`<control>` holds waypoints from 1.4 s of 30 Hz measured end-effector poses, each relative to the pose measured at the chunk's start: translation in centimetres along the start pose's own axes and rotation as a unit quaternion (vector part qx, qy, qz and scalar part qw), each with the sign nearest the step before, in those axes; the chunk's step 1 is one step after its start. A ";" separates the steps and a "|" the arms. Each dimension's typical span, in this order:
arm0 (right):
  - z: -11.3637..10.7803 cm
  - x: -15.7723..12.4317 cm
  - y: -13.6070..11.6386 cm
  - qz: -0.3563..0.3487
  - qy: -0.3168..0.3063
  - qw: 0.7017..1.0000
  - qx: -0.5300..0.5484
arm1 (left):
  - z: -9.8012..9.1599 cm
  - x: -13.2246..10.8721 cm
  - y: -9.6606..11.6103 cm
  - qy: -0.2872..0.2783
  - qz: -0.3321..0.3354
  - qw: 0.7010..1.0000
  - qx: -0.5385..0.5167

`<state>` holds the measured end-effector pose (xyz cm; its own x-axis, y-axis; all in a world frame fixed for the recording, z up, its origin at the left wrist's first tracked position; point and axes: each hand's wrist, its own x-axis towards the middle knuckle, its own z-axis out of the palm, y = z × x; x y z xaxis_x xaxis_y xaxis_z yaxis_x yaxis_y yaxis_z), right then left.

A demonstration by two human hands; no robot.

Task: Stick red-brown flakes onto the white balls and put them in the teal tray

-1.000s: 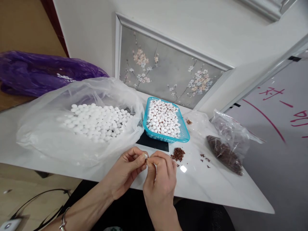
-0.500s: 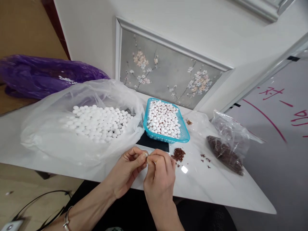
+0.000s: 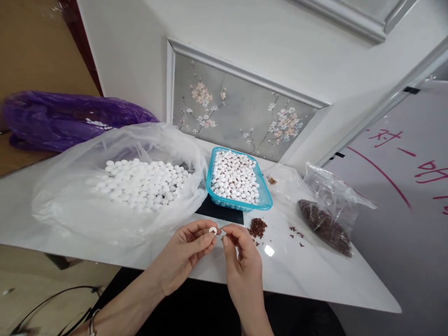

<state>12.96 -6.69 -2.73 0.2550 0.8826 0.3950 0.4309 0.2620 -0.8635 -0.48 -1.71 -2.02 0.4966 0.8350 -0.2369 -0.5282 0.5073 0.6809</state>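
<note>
My left hand (image 3: 194, 242) pinches a small white ball (image 3: 213, 230) between thumb and fingers. A tiny reddish-brown piece sits on the face of that ball. Just to its right is my right hand (image 3: 243, 249), its thumb and forefinger slightly apart, with nothing visible between them. Beyond both hands stands a blue plastic basket (image 3: 269, 201) full of white balls, many with reddish-brown bits. Beside my right hand lies a small pile of reddish-brown pieces (image 3: 258, 227). To the left, an open clear plastic bag (image 3: 70, 200) holds many plain white balls (image 3: 147, 182).
A zip bag of brown material (image 3: 324, 224) lies at the right of the white table (image 3: 297, 275), near a few loose bits (image 3: 297, 230). Behind are a purple bag (image 3: 45, 119), a framed flower picture (image 3: 238, 98) and a whiteboard (image 3: 402, 196). A black cable (image 3: 56, 289) runs at lower left.
My right hand has drawn away from the white ball, to the right. The ball's face with the brown piece now shows in my left hand. The view has shifted slightly.
</note>
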 end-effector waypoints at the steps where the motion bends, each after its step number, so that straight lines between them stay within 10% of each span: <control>1: 0.0 -0.1 0.1 0.003 -0.001 1.000 -0.001 | 0.1 -0.1 0.0 0.001 0.005 1.000 0.008; 33: -0.7 -1.5 -0.2 0.003 -0.042 0.999 -0.015 | -0.2 -0.3 -0.1 0.024 0.013 0.998 0.063; 42: -7.1 -1.0 4.1 0.077 0.045 0.966 -0.243 | 0.0 -0.2 -0.3 0.029 0.025 0.994 0.107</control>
<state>20.64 -9.32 -4.46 0.4139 0.8531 0.3175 0.7318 -0.1044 -0.6735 -0.39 -2.07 -2.16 0.4304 0.8718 -0.2341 -0.3897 0.4134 0.8229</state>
